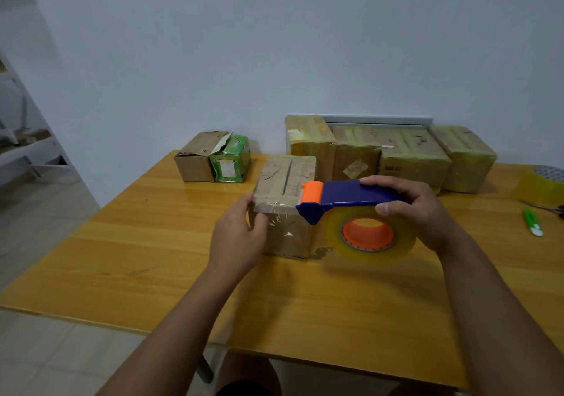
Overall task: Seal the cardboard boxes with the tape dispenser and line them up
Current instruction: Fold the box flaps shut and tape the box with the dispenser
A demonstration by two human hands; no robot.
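from the head camera, i am gripping the tape dispenser in my right hand, fingers curled over the blue handle and thumb under it, with the clear roll hanging below and the orange front end sitting at the near right corner of the box in the middle of the table. my left hand is bracing the near left corner of that box, thumb and fingers partly curled against the cardboard; i cannot tell how firmly they are pinching. a stretch of clear tape seems to be lying over the near top edge and front face, though glare is making it hard to read. the risk i am judging here: the slit along the top is looking open, so if i am pulling the dispenser off line the tape could be missing the seam or wrinkling. the box is light-looking, and a loose left grip could be letting it slide or tip toward me. four taped boxes are standing in a row by the wall; a brown and a green box are waiting at far left. a spare roll and a green cutter are lying at right.
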